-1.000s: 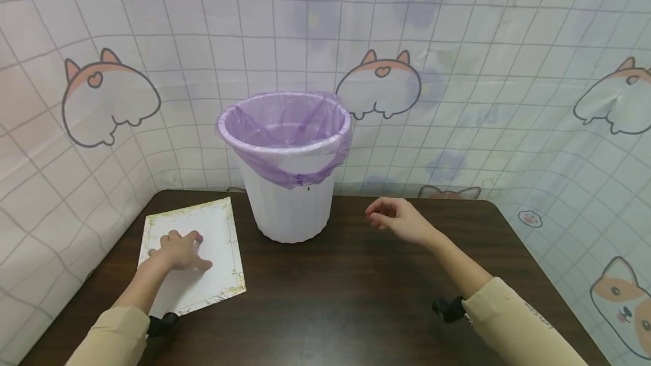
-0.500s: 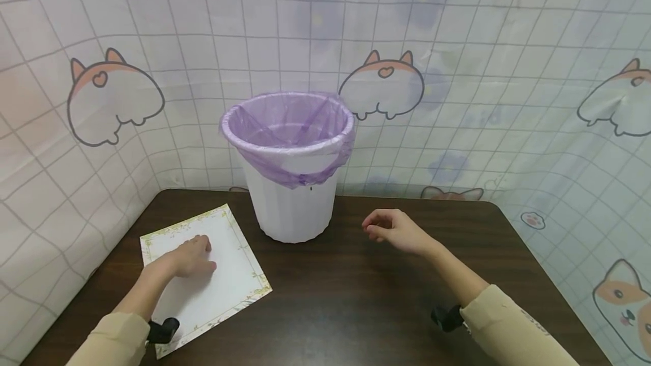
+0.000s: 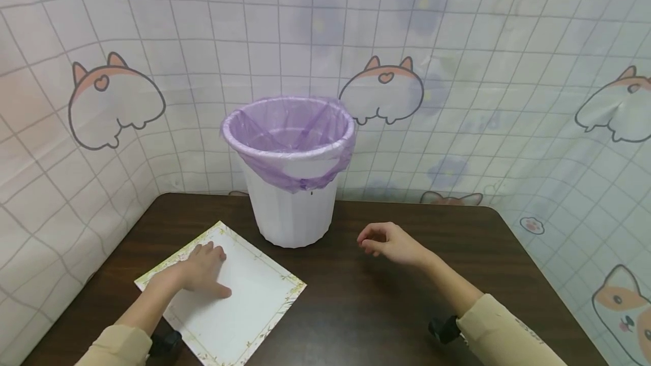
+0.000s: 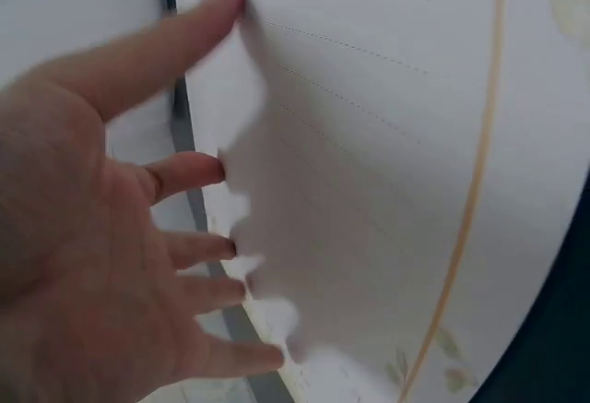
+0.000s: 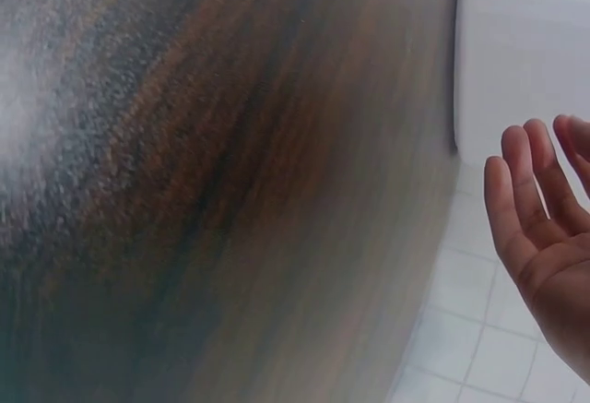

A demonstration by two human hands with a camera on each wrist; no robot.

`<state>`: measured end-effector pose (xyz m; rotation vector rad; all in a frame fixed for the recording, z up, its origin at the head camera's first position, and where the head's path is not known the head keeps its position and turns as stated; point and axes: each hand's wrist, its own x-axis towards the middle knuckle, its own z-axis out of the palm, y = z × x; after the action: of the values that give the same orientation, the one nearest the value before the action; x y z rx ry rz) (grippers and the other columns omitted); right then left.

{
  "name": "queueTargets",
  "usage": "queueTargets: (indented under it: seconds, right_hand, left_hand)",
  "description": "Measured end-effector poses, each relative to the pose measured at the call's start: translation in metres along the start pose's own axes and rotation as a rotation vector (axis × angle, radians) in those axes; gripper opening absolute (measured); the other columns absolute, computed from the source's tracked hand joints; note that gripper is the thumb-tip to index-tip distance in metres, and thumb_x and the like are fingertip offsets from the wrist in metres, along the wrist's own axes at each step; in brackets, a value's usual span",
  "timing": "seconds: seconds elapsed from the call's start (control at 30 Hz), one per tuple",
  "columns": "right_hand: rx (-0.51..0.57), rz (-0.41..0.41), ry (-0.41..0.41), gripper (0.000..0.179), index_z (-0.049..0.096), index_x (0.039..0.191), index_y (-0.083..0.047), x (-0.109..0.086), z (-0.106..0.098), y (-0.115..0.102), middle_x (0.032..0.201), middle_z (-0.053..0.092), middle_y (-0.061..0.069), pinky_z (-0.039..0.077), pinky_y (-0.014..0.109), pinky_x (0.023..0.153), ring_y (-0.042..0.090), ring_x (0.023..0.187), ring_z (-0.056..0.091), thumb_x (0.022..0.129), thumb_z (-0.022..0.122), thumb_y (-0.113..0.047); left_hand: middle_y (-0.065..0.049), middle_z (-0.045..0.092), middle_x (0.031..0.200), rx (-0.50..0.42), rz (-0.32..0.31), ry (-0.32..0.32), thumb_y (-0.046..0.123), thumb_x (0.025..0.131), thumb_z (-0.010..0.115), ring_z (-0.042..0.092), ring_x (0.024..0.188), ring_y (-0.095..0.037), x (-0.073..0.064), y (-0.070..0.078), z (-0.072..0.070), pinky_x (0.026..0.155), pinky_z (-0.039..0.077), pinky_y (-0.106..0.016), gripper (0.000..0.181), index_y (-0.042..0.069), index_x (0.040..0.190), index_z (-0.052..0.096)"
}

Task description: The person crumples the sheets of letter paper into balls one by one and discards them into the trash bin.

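A sheet of white paper (image 3: 249, 298) with a gold floral border lies turned at an angle on the left of the table. My left hand (image 3: 203, 273) rests on it with fingers spread, the fingertips touching the sheet. The left wrist view shows the same hand (image 4: 120, 237) with its fingertips at the paper (image 4: 369, 191), where faint dotted lines are printed. Over the table to the right, my right hand (image 3: 391, 243) hovers with loosely curled fingers and holds nothing. In the right wrist view, that hand (image 5: 562, 246) appears at the right edge.
A white trash bin (image 3: 295, 219) lined with a purple bag (image 3: 300, 177) stands at the back of the dark wooden table (image 3: 346, 321), between the hands. Behind it hangs a grid-patterned cloth (image 3: 285, 27) with cartoon corgis. Black wrist straps (image 3: 445, 329) show under the sleeves.
My left hand has slid the paper to the right and toward me, and the sheet has turned clockwise. My right hand has come slightly nearer to me.
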<state>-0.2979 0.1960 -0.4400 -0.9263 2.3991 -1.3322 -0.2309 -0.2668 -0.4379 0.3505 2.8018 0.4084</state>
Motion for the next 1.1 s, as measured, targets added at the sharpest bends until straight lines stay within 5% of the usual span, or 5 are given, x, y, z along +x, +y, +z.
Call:
queueTargets:
  seconds: [0.13,0.3,0.47,0.8,1.1]
  right_hand:
    - [-0.010,0.000,-0.019,0.018,0.068,0.113,0.005,0.001,0.004,0.002,0.106,0.068,0.024,0.059,0.037,0.077,0.031,0.093,0.068,0.103,0.063,-0.009]
    - [0.003,0.018,-0.047,0.018,0.068,0.113,0.005,0.002,0.011,0.004,0.103,0.069,0.023,0.059,0.040,0.076,0.031,0.091,0.067,0.102,0.063,-0.009]
    - [-0.001,0.031,-0.081,0.016,0.068,0.112,0.003,0.004,0.019,0.008,0.101,0.070,0.019,0.059,0.042,0.075,0.029,0.090,0.068,0.102,0.064,-0.009]
    - [-0.117,0.024,-0.098,0.020,0.069,0.115,-0.001,0.003,0.025,0.013,0.111,0.070,0.010,0.056,0.033,0.077,0.022,0.092,0.065,0.098,0.070,-0.011]
    - [-0.190,0.032,-0.076,0.043,0.066,0.124,-0.002,-0.001,0.026,0.020,0.122,0.066,0.009,0.053,0.046,0.093,0.030,0.112,0.059,0.089,0.082,-0.022]
  left_hand:
    - [-0.044,0.025,0.152,-0.088,0.051,-0.071,0.027,0.082,0.087,0.024,0.138,-0.065,-0.004,0.004,-0.001,0.103,0.029,-0.078,0.067,0.000,0.134,0.055]
    - [-0.032,0.041,0.145,0.007,0.060,-0.029,0.018,0.072,0.094,0.041,0.128,-0.057,-0.010,0.015,0.005,0.090,0.040,-0.078,0.069,0.015,0.133,0.063]
    - [-0.021,0.045,0.132,0.042,0.044,-0.007,0.024,0.065,0.098,0.045,0.116,-0.041,-0.011,0.030,0.015,0.082,0.045,-0.065,0.089,0.014,0.144,0.057]
    - [-0.034,0.020,0.161,-0.005,0.128,-0.069,0.049,0.069,0.093,0.014,0.148,-0.056,-0.016,0.057,0.027,0.102,0.018,-0.085,0.096,0.007,0.144,0.050]
    - [-0.032,0.021,0.162,0.029,0.160,-0.082,0.062,0.079,0.081,0.016,0.150,-0.051,-0.019,0.082,0.040,0.105,0.013,-0.083,0.100,0.004,0.151,0.045]
